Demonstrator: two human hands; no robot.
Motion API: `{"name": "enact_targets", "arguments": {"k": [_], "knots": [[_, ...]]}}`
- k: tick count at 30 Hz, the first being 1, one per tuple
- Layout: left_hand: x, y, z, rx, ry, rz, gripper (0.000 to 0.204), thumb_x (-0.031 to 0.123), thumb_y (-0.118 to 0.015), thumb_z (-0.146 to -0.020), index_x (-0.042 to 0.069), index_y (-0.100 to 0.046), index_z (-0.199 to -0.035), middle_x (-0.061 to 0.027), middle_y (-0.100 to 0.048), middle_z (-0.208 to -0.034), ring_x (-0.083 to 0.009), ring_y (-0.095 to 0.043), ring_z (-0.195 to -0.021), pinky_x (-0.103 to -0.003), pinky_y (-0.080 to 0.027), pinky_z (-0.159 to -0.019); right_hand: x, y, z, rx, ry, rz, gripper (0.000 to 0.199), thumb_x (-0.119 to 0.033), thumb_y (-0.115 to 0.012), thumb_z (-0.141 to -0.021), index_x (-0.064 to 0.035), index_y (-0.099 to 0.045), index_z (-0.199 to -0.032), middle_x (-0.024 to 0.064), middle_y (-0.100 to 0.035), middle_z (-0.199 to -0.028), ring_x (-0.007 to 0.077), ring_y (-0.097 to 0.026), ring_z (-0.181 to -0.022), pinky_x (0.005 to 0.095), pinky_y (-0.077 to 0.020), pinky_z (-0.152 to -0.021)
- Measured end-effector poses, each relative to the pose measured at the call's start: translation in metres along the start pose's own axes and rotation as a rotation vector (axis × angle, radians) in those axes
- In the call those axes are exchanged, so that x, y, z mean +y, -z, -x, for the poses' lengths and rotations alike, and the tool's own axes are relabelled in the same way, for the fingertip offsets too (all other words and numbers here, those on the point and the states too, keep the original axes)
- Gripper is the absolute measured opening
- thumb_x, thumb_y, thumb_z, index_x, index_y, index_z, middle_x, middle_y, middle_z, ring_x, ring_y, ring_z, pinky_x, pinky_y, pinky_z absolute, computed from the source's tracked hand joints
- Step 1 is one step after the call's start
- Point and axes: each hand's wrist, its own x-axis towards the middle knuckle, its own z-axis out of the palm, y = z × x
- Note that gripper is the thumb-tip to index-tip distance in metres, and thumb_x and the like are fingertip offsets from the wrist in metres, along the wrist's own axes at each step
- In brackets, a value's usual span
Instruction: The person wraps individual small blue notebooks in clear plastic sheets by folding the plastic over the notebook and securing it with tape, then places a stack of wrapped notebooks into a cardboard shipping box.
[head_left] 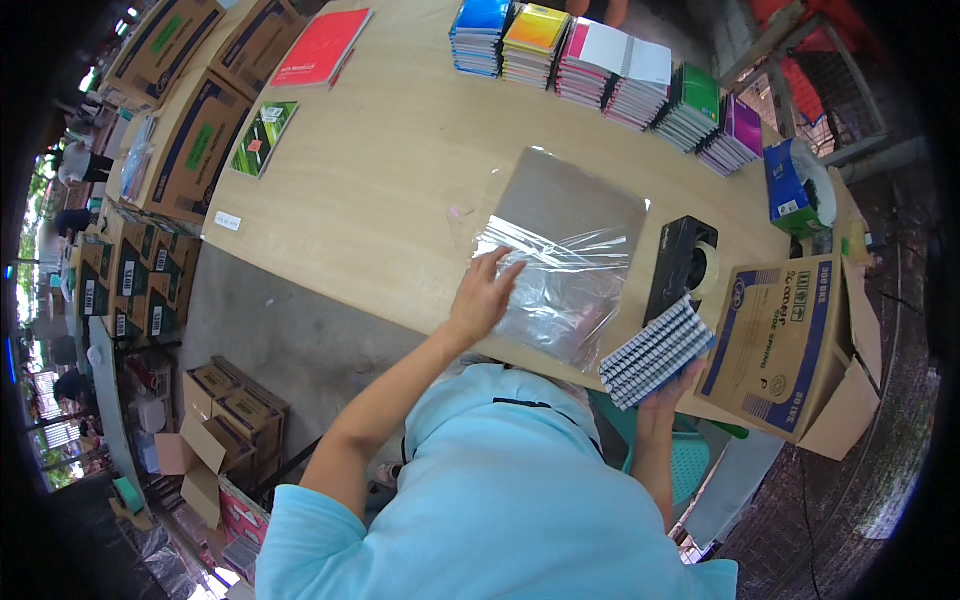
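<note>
My left hand (482, 295) rests its fingertips on the left edge of a clear plastic sleeve (575, 270) lying flat on the table, fingers stretched out and apart. Shiny creases run across the middle of the plastic. In my right hand (678, 388) is a stack of spiral notebooks (657, 352), tilted, with rows of wire binding facing up. The hand grips it from beneath, by the table's near edge, so most of its fingers are hidden. Just beyond the stack stands a black tape dispenser (682, 268) with a roll of tape.
Stacks of coloured spiral notebooks (532, 45) line the far edge. A red notebook (322, 47) and a green booklet (264, 138) lie at the left. An open cardboard box (775, 345) and a blue box (797, 187) stand on the right. More cartons (195, 155) are piled left of the table.
</note>
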Motion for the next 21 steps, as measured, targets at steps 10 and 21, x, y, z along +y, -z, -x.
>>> {"name": "enact_targets", "arguments": {"k": [10, 21], "knots": [[0.027, 0.009, 0.014, -0.626, -0.207, -0.183, 0.095, 0.053, -0.073, -0.073, 0.033, -0.024, -0.153, -0.0187, -0.011, -0.16, -0.0452, -0.013, -0.145, -0.065, -0.017, -0.112, 0.064, -0.098, -0.163, 0.308, -0.237, 0.15, 0.065, -0.049, -0.068, -0.087, -0.0056, -0.051, -0.132, 0.0115, -0.063, -0.12, 0.0256, -0.063, -0.103, 0.0422, -0.051, -0.093], [-0.005, 0.044, 0.106, -0.622, -0.129, -0.21, 0.065, 0.05, -0.052, -0.091, 0.037, -0.029, -0.15, -0.0019, -0.019, -0.161, -0.031, -0.02, -0.146, -0.059, -0.017, -0.115, 0.099, 0.038, -0.191, -0.025, -0.246, 0.04, 0.076, -0.059, -0.066, -0.082, -0.0084, -0.047, -0.137, 0.0149, -0.059, -0.127, 0.0337, -0.06, -0.111, 0.051, -0.0486, -0.098]]}}
